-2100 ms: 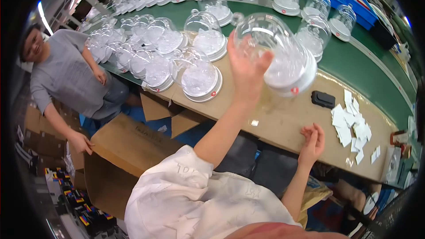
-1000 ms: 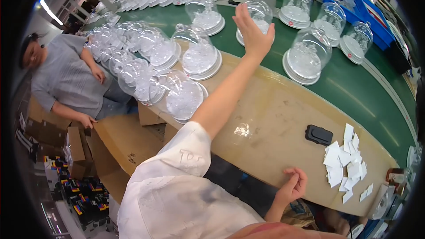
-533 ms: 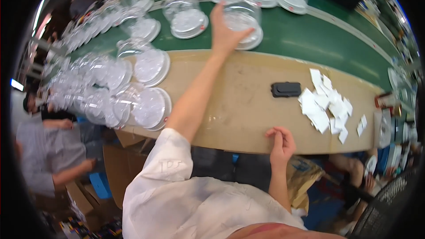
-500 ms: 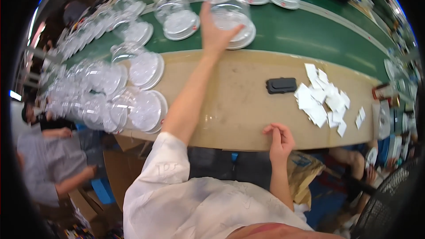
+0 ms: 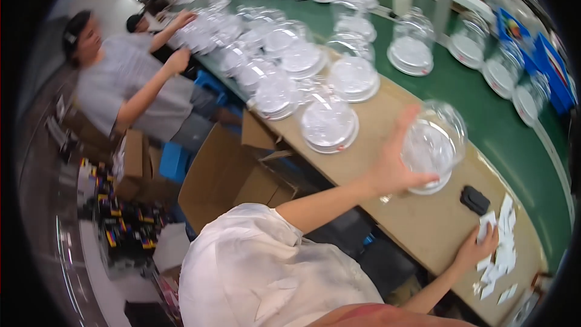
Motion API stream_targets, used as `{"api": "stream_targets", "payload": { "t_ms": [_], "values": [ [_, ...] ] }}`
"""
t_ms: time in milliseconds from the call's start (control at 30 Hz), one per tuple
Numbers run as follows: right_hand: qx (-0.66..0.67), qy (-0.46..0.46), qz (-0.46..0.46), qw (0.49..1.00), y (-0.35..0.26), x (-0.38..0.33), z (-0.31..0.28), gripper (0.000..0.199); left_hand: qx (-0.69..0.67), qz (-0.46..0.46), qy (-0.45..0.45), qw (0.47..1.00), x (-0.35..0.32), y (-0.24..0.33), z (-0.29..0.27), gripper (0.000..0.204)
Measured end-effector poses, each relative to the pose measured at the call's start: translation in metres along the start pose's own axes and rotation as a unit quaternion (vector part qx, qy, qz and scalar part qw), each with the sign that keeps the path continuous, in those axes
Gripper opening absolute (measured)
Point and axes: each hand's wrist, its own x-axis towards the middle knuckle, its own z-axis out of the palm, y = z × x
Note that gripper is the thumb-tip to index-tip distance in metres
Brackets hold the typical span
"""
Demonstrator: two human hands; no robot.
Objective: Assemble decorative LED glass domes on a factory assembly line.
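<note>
My left hand (image 5: 396,160) is closed round a clear dome jar (image 5: 433,142) with a round white base, its thumb and fingers on opposite sides. The jar is tilted above the tan tabletop, base toward me. At the lower right, my right hand (image 5: 478,248) is down at a heap of small white cards (image 5: 505,245). Its thumb and fingers close about one white card (image 5: 486,224), which shows between them; the fingertips are slightly blurred. Just beyond this hand lies a small black oblong object (image 5: 475,200).
Several similar dome jars (image 5: 330,124) crowd the table's left part. More jars (image 5: 411,51) stand on the green belt (image 5: 508,145), with blue bins (image 5: 554,72) behind. A co-worker (image 5: 139,79) reaches toward the jars at left. An open cardboard box (image 5: 212,175) sits below the table edge.
My left hand has brought the dome jar off the green belt to above the tan table. My right hand has moved onto the white cards. The view has swung left.
</note>
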Motion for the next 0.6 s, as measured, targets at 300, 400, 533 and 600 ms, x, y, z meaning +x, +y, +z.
{"api": "stream_targets", "payload": {
  "t_ms": [300, 400, 533, 600],
  "values": [
    [0.137, 0.058, 0.071, 0.986, -0.015, 0.007, 0.0, 0.031, 0.08, 0.059, -0.012, 0.995, -0.051, -0.021, -0.013, 0.116],
    [0.131, 0.096, 0.09, 0.983, -0.023, 0.007, -0.01, 0.031, 0.063, 0.085, -0.001, 0.994, -0.05, -0.027, -0.007, 0.117],
    [0.241, 0.145, 0.089, 0.955, -0.024, 0.003, -0.005, 0.032, 0.068, 0.106, 0.001, 0.992, -0.049, -0.028, -0.008, 0.117],
    [0.341, 0.151, 0.12, 0.92, -0.026, 0.002, -0.005, 0.034, 0.066, 0.112, 0.004, 0.992, -0.049, -0.029, -0.008, 0.118]
  ]
}}
